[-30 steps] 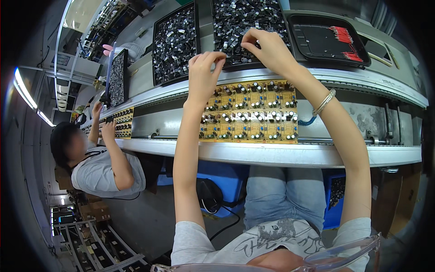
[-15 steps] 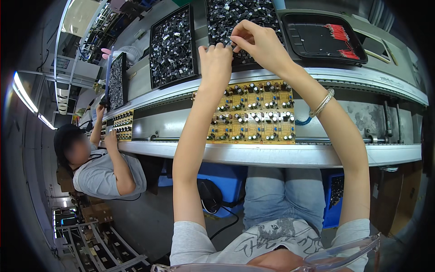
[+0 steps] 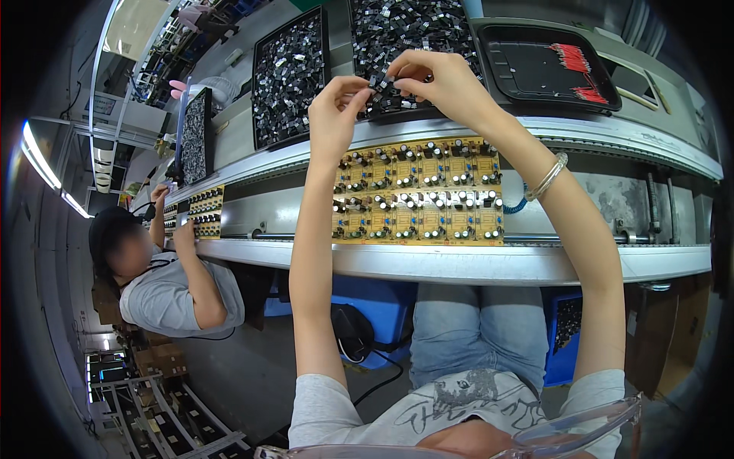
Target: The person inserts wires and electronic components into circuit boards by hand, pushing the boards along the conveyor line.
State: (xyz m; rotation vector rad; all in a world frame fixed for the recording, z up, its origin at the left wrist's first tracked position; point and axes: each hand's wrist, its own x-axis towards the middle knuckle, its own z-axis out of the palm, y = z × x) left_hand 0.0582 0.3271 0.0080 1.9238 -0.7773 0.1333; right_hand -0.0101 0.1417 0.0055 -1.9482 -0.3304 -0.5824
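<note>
Both my hands are raised over the front edge of a black tray (image 3: 409, 115) full of small black components (image 3: 417, 34). My left hand (image 3: 335, 115) pinches a small black component (image 3: 375, 83) between thumb and forefinger. My right hand (image 3: 447, 86), close beside it, has its thumb and fingertips closed at small black parts; which of these it grips is too small to tell. Below my hands, a yellow circuit board panel (image 3: 417, 191) lies on the rail line, fitted with rows of cylindrical capacitors and other parts. My left forearm passes just over its left end.
A second black tray (image 3: 256, 126) of components stands to the left. On the right, a black tray (image 3: 527, 86) holds red-leaded parts (image 3: 570, 58). A metal rail (image 3: 581, 264) runs along the front. Another person (image 3: 180, 287) works at boards (image 3: 205, 213) on the far left.
My left hand has turned and opened out to the left, now showing its pinch on a component. My right hand has come slightly lower. The board panel has shifted slightly right.
</note>
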